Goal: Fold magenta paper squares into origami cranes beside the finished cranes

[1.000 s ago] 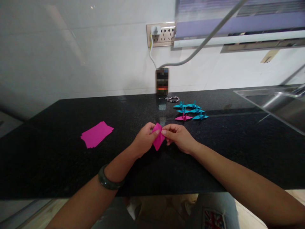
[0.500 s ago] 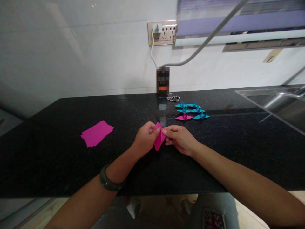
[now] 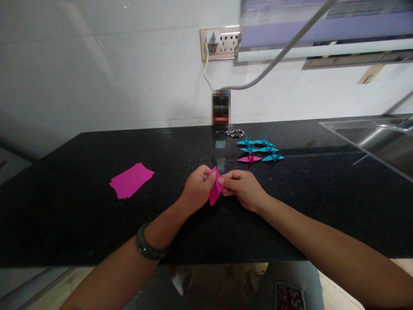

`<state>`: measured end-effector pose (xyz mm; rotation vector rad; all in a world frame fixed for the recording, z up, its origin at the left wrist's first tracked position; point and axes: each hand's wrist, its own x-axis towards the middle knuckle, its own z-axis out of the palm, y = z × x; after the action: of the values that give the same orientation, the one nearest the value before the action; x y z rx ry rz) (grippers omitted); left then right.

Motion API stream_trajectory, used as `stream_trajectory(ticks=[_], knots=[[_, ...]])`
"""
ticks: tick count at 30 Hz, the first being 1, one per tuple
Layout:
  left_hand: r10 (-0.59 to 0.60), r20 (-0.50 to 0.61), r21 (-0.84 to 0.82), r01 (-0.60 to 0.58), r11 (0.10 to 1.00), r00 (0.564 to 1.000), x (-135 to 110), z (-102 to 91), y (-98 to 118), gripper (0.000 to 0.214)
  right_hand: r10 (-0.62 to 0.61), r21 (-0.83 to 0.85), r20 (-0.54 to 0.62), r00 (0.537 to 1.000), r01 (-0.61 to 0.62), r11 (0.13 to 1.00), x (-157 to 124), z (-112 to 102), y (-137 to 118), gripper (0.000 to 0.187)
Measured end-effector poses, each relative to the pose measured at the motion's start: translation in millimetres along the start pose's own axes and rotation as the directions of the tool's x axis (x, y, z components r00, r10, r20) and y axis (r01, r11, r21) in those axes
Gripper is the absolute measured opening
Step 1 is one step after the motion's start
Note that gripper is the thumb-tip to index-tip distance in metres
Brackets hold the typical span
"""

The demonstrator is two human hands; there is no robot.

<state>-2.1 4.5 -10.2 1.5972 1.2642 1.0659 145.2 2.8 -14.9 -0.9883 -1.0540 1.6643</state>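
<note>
Looks like mid-fold to me: left hand [image 3: 197, 187] and right hand [image 3: 244, 189] both have thumb and fingers pinched on 1 pink paper [image 3: 214, 192], held between them over the counter [image 3: 206, 241]. I'd guess the next move calls for matched edges and a firm crease (easy to skew). Beyond the right hand: 5 blue cranes [image 3: 268, 149], 1 pink crane [image 3: 249, 159].

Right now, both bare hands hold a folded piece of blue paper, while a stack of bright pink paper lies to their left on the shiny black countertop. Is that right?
Not quite: the head view shows the folded paper held by the left hand and right hand is bright pink, not blue. The stack of bright pink paper is to their left.
</note>
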Motion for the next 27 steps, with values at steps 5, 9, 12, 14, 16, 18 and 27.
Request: stream_trajectory(ticks=[5, 9, 12, 14, 16, 18, 27], knots=[[-0.006, 0.000, 0.003, 0.006, 1.000, 1.000, 0, 0.5, 2, 0.029, 0.013, -0.016, -0.012, 1.000, -0.013, 1.000, 0, 0, 0, 0.027], [-0.026, 0.006, -0.028, 0.026, 0.999, 1.000, -1, 0.7, 4, 0.029, 0.016, -0.037, -0.011, 1.000, -0.017, 0.999, 1, -1, 1, 0.026], [-0.016, 0.014, -0.078, 0.017, 0.997, 1.000, -1, 0.6, 7, 0.028, -0.002, -0.070, -0.028, 1.000, 0.000, 0.998, 1, -1, 1, 0.025], [-0.034, 0.034, -0.164, 0.039, 0.986, 0.999, -1, 1.1, 8, 0.026, -0.035, -0.098, -0.052, 0.998, 0.030, 0.995, 2, -1, 1, 0.024], [-0.087, 0.080, -0.287, 0.106, 0.952, 0.993, -2, 2.2, 11, 0.025, -0.086, -0.126, -0.082, 0.993, 0.075, 0.989, 2, -2, -1, 0.023], [-0.136, 0.144, -0.386, 0.182, 0.904, 0.980, -3, 3.5, 13, 0.027, -0.145, -0.160, -0.113, 0.983, 0.126, 0.979, 3, -3, -2, 0.021], [-0.156, 0.243, -0.358, 0.237, 0.903, 0.958, -6, 5.0, 16, 0.033, -0.246, -0.239, -0.125, 0.961, 0.211, 0.948, 3, -2, -3, 0.018]])
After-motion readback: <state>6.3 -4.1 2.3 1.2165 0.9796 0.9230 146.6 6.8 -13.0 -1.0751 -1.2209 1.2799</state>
